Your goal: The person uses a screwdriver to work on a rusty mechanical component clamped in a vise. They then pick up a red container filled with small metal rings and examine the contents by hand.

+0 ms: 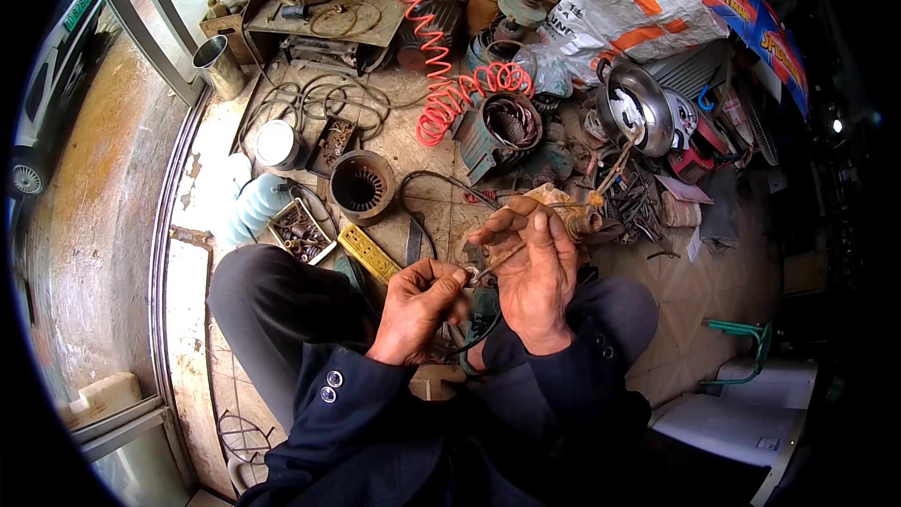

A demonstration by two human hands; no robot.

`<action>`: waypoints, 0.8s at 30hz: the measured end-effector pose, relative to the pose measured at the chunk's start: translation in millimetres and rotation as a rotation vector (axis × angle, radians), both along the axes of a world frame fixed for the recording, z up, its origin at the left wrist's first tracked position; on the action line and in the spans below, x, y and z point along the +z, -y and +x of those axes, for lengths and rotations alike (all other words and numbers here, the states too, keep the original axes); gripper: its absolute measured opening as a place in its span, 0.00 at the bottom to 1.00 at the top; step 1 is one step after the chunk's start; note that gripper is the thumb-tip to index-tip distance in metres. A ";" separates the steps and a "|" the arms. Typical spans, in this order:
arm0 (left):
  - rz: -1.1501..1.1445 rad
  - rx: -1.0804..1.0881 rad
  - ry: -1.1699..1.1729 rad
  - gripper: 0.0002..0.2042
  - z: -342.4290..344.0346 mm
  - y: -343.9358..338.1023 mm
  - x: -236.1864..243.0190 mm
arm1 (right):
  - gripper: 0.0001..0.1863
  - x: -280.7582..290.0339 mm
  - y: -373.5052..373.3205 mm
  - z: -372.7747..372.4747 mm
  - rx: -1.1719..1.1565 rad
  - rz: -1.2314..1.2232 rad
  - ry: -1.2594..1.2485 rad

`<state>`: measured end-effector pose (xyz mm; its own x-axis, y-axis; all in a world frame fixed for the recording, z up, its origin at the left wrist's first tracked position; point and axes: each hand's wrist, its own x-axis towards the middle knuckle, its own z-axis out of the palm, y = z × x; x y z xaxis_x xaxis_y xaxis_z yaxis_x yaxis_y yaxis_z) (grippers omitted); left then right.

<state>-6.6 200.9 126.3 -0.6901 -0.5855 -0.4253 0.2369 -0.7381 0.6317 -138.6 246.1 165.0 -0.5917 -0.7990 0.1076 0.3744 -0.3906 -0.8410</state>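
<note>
My left hand [419, 308] is closed in a pinch, thumb against fingers, on a thin cord [496, 261]. A dark length of the cord hangs below the pinch, and a brownish stretch runs up toward my right palm. My right hand [537, 272] is raised beside it, palm turned inward, fingers bent and apart. The cord lies against or just in front of that palm; its far end is hidden by the fingers. Just beyond the right hand stands a rusty, yellowish metal part [582, 216]. A yellow power strip [369, 255] lies left of my left hand.
Beyond my knees are a round slotted motor core [362, 188], a tray of screws [302, 233] and a green motor housing [497, 136]. A red coiled hose [441, 117] hangs down. A metal pan [638, 108] sits at right; a white stool-like thing [732, 418] stands lower right.
</note>
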 end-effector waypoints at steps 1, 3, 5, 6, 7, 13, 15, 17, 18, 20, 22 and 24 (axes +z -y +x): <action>-0.002 -0.001 -0.002 0.08 -0.1 -0.3 -0.1 | 0.17 0.0 0.2 1.7 -0.001 0.006 -0.025; 0.018 0.006 -0.018 0.09 0.0 -0.5 1.8 | 0.17 -1.4 -1.6 4.3 -0.034 0.072 -0.248; 0.030 0.026 -0.031 0.09 0.6 0.8 3.3 | 0.13 1.5 0.1 12.4 -0.102 0.065 -0.444; 0.033 0.043 -0.036 0.09 0.7 1.4 3.8 | 0.11 1.3 -2.2 11.7 -0.134 0.100 -0.642; 0.035 0.061 -0.041 0.09 1.3 2.3 3.9 | 0.10 1.1 -5.8 9.3 -0.164 0.132 -0.840; -0.152 0.281 0.026 0.08 6.5 10.1 -2.6 | 0.11 9.1 -10.9 12.2 -0.130 0.209 -1.421; -0.191 0.297 0.030 0.07 5.2 11.0 1.8 | 0.13 6.2 -15.4 15.7 -0.051 0.224 -1.349; -0.191 0.299 0.037 0.07 5.2 10.3 2.5 | 0.13 7.8 -15.2 19.8 0.013 0.264 -1.246; -0.191 0.299 0.040 0.06 5.3 10.0 2.7 | 0.12 7.2 -13.5 20.8 -0.024 0.278 -1.186; -0.255 0.289 0.052 0.06 6.3 10.6 4.6 | 0.10 6.2 -10.7 20.6 -0.101 0.307 -1.068; -0.316 0.270 0.063 0.06 6.3 10.6 5.5 | 0.11 3.0 -14.1 18.4 -0.111 0.375 -1.042; -0.375 0.244 0.072 0.06 6.0 9.5 5.5 | 0.12 2.8 -16.5 18.8 -0.132 0.402 -1.084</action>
